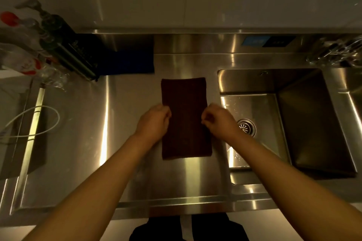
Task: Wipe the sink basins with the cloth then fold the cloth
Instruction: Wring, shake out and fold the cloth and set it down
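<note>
The dark cloth (186,117) lies flat on the steel bench (121,139) beside the sink basin (305,123), the left hand (154,121) and right hand (219,121) pinching its long edges, so folding well means matching corners squarely.

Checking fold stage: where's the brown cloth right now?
Head view, centre: the brown cloth lies flat on the steel counter, left of the sink basin, gripped at its side edges by left hand and right hand.
</note>
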`<action>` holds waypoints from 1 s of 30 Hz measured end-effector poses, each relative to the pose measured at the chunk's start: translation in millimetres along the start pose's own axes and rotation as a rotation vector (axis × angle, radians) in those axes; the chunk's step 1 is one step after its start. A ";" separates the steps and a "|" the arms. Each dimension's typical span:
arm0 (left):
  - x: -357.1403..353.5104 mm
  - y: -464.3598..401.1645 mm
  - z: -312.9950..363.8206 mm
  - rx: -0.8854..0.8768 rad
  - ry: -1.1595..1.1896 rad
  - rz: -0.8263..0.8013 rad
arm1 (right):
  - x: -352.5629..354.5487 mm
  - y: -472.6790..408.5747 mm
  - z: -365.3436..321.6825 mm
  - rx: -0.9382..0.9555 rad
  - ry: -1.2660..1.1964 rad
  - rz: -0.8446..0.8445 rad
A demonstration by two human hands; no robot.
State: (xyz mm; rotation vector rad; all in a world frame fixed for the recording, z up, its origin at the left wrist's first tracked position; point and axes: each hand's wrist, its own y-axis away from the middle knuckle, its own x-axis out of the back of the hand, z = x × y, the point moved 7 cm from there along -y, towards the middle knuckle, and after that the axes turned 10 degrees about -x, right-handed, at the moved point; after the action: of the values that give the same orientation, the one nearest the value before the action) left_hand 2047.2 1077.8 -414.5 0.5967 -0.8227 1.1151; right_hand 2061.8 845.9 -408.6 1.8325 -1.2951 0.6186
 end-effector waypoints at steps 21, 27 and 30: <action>-59.0 99.2 43.8 -0.045 -0.263 -0.215 | -49.2 91.7 -1.6 0.262 0.492 -0.025; -64.1 93.5 50.4 0.035 -0.310 -0.239 | -43.7 96.0 -6.4 0.233 0.439 -0.050; -65.4 98.8 54.3 0.003 -0.329 -0.249 | -39.0 100.9 -2.8 0.208 0.380 -0.057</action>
State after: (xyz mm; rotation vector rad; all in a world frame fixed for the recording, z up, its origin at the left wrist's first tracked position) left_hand 1926.0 1034.6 -435.2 0.8750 -0.9971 0.8010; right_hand 1953.9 852.9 -403.9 1.7959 -0.9508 1.0453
